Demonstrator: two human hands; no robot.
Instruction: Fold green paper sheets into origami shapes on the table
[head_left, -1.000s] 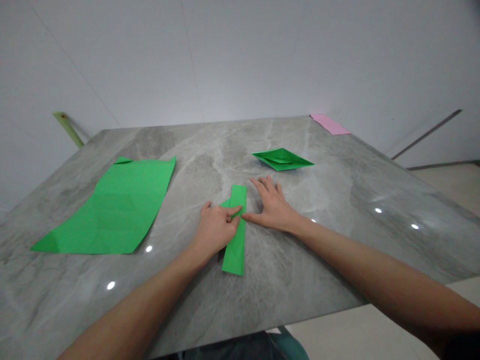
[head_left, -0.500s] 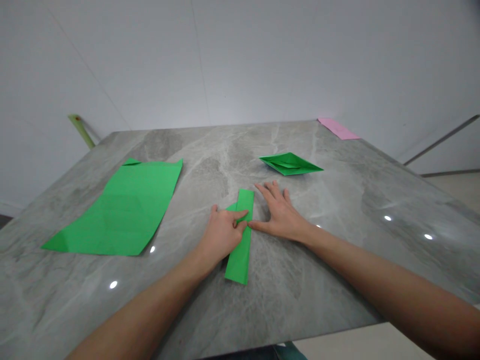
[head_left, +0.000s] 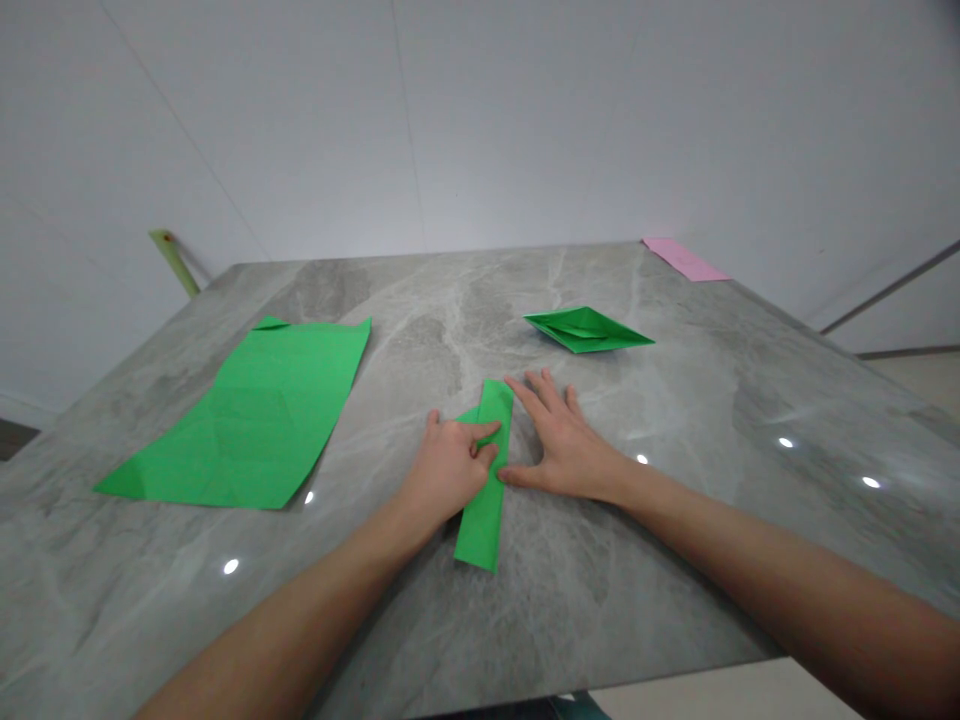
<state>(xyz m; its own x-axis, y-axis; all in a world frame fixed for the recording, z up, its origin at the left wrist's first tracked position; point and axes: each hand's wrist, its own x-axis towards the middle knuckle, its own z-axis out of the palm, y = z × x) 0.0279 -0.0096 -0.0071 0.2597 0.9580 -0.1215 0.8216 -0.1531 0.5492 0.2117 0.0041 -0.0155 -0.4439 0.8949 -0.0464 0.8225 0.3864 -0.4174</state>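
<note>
A narrow folded strip of green paper point(head_left: 484, 520) lies lengthwise on the table in front of me, with a small green corner sticking out on its left. My left hand point(head_left: 450, 465) presses down on its middle, index finger stretched across it and the other fingers curled. To the right, my right hand point(head_left: 566, 440) is spread, its thumb and index fingertips touching the strip's right edge at two places. Part of the strip is hidden under my left hand. Beyond my right hand lies a green folded paper boat point(head_left: 589, 330).
A large green paper sheet point(head_left: 262, 420) with curled edges rests on the left of the grey marbled table point(head_left: 420, 300). A pink paper point(head_left: 684, 260) lies at the far right corner, by the white wall point(head_left: 480, 120). A light green bar point(head_left: 174, 262) stands beyond the left edge.
My right hand has slid slightly along the strip's edge, thumb nearer to me and index finger now at the strip's upper end. My left hand stays in place. The view has shifted a little.
</note>
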